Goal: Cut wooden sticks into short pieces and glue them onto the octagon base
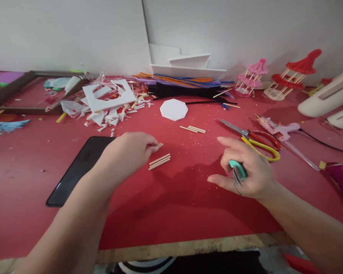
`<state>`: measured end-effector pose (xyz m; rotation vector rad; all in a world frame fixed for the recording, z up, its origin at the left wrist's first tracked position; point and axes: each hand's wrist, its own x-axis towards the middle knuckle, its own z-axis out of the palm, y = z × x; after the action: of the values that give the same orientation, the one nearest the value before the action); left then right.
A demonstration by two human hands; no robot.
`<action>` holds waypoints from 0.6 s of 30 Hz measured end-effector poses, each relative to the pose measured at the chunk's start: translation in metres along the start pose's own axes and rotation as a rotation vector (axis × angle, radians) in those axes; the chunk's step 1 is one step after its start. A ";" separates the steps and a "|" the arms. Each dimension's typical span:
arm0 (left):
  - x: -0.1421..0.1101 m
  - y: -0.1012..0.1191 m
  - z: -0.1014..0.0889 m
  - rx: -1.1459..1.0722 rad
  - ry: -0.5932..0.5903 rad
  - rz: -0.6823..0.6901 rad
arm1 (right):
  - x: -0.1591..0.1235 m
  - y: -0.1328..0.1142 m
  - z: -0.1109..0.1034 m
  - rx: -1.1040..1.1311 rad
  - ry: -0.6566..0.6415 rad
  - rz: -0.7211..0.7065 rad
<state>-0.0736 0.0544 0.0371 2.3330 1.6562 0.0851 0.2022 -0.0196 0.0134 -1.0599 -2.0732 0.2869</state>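
Observation:
My left hand pinches a short wooden stick between thumb and fingertips, low over the red tabletop. Just below it several cut wooden sticks lie side by side, and a few more sticks rest farther back. In my right hand, a teal-handled tool with a metal part is held in the palm, with thumb and index finger stretched out. Its exact kind is hidden by the hand. A white octagonal foam board lies flat beyond the sticks.
A black phone lies beside my left forearm. Scissors and a pink glue gun lie at right. Foam scraps fill the back left. Small pink and red carousel-like models stand at the back right.

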 end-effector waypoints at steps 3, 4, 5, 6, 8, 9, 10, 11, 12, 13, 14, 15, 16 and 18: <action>0.000 0.000 -0.002 -0.081 -0.009 0.024 | -0.001 0.001 0.001 0.028 -0.003 -0.012; 0.001 0.001 -0.003 -0.086 0.005 0.039 | -0.001 0.001 0.001 0.029 -0.005 -0.011; 0.001 0.002 -0.003 -0.080 0.022 0.057 | -0.001 0.000 0.001 0.021 -0.007 -0.012; 0.001 0.004 -0.004 -0.063 0.037 0.072 | -0.001 0.000 0.001 0.003 -0.010 -0.011; -0.001 0.007 -0.006 -0.014 0.054 0.084 | -0.001 -0.001 0.001 -0.059 0.007 -0.010; -0.003 0.009 -0.007 0.010 0.058 0.084 | 0.000 0.000 0.001 -0.097 0.020 -0.006; -0.005 0.011 -0.009 0.026 0.065 0.078 | 0.001 0.001 0.002 -0.136 0.033 -0.012; -0.007 0.013 -0.012 0.027 0.076 0.069 | 0.002 0.003 0.003 -0.170 0.038 -0.032; -0.009 0.015 -0.015 0.013 0.092 0.063 | 0.003 0.006 0.004 -0.198 0.029 -0.060; -0.011 0.017 -0.019 -0.010 0.111 0.061 | 0.004 0.009 0.006 -0.220 0.008 -0.096; -0.012 0.018 -0.022 -0.032 0.132 0.059 | 0.006 0.011 0.007 -0.239 -0.020 -0.128; -0.012 0.020 -0.025 -0.048 0.149 0.059 | 0.008 0.013 0.009 -0.256 -0.048 -0.151; -0.011 0.022 -0.027 -0.057 0.163 0.061 | 0.009 0.015 0.011 -0.270 -0.075 -0.160; -0.005 0.025 -0.026 -0.087 0.170 0.071 | 0.012 0.015 0.015 -0.295 -0.125 -0.146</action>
<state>-0.0575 0.0473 0.0685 2.3758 1.6097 0.3719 0.1960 0.0009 0.0023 -1.0757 -2.3428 -0.0289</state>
